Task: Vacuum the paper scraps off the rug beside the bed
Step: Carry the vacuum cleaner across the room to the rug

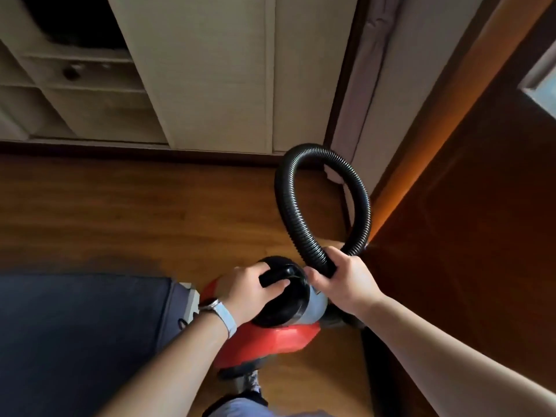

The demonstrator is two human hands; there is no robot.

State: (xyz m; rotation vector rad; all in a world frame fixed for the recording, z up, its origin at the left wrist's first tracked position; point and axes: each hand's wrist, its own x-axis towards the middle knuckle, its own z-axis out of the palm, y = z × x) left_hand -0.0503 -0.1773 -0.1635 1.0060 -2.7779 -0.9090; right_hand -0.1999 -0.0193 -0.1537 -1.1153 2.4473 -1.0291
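Note:
A red canister vacuum (pixel 279 338) with a black top stands on the wood floor at the lower centre. My left hand (pixel 249 291) is closed around the black handle on its top. My right hand (pixel 343 281) grips both ends of the black ribbed hose (pixel 288 212), which loops up and away from the vacuum. A dark blue rug (pixel 75 335) lies at the lower left, its edge beside the vacuum. No paper scraps show on the visible part of the rug.
A cream wardrobe (pixel 210 70) with open shelves lines the far wall. A dark wooden door (pixel 481 221) stands close on the right. Bare wood floor (pixel 135 212) lies between wardrobe and rug. A white object (pixel 189 302) sits at the rug's corner.

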